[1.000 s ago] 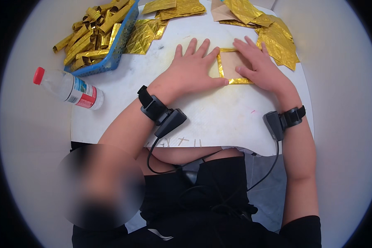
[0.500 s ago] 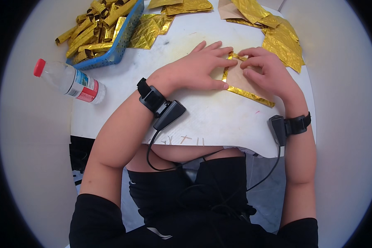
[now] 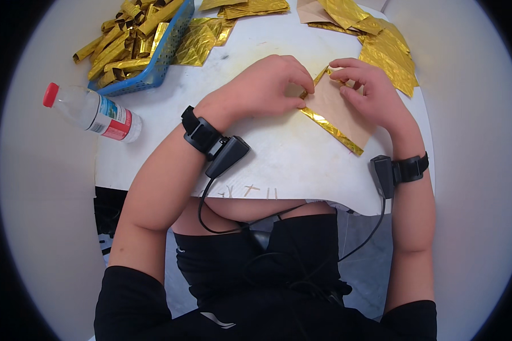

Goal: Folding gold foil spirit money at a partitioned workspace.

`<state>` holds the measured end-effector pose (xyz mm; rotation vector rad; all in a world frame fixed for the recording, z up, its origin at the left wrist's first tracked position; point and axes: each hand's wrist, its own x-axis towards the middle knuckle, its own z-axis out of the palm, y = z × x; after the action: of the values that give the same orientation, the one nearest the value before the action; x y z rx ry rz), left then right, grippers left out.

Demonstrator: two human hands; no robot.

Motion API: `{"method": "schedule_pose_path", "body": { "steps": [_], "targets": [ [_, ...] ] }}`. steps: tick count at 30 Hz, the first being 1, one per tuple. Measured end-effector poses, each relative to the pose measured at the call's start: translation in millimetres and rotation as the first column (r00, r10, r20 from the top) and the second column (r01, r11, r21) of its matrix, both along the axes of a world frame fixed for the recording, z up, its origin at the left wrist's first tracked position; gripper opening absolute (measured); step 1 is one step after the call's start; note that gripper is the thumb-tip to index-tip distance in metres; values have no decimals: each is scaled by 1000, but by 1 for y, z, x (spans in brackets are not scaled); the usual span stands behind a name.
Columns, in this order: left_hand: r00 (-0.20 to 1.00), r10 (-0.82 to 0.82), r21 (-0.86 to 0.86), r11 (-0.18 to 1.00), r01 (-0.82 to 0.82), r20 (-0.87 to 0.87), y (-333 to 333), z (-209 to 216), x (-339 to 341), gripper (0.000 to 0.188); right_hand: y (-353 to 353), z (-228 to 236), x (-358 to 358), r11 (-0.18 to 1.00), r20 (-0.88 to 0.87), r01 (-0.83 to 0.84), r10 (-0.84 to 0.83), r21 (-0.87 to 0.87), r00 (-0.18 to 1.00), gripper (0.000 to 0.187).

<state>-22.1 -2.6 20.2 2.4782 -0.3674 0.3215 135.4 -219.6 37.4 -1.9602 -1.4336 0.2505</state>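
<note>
A: Containers first. Log upper left.

B: Noted: blue perforated plastic basket (image 3: 166,59), partly cut off by the top of the view. Filled with hollow gold foil tubes (image 3: 119,45), heaped at mixed angles, some poking out past the left side.

A: Second container?

B: Below the basket, apart from it: clear plastic bottle (image 3: 105,116), blue-and-red label, red round cap (image 3: 50,94) in place. Cap toward the left. Cannot tell contents; cannot tell standing from lying.

A: Workpiece location?

B: On the white tabletop (image 3: 267,153), between both hands: brown paper sheet with gold foil edging (image 3: 338,113). Turned askew, brown face up, gold strip along the lower-left edge, more gold near the top corner.

A: Grip, each side?

B: Left hand (image 3: 261,88): at the left corner of the sheet, fingers curled, narrow gap from thumb to fingertips. Cannot tell pinch from light touch. Right hand (image 3: 375,94): at the top corner, fingers bent, thumb parted from forefinger. Cannot tell any firm hold.

A: Loose stock?

B: Flat, crinkled gold foil sheets: right-hand pile (image 3: 389,54) beyond the right hand, top-centre stack (image 3: 253,8), and smaller pile (image 3: 198,42) just right of the basket.
</note>
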Motion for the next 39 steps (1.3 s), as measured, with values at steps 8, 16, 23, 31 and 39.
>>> {"method": "schedule_pose_path", "body": {
  "steps": [8,16,23,31,39],
  "targets": [
    [1000,9,9,1000,-9,6,7,-1,1,22,0,-12,10,999,108,-50,50,6,993,28],
    [999,43,-21,999,-43,-19,12,-3,1,24,1,-15,14,1000,-119,-16,16,-3,993,21],
    [995,96,55,994,-97,13,13,-2,1,19,3,-13,12,992,50,-85,81,91,996,20],
    [963,268,5,963,-268,17,13,-6,6,13,3,-15,13,998,124,-69,67,8,990,16],
    [978,189,51,980,-193,85,6,-7,6,14,4,-13,9,989,270,-139,121,48,955,14]
  ]
}}
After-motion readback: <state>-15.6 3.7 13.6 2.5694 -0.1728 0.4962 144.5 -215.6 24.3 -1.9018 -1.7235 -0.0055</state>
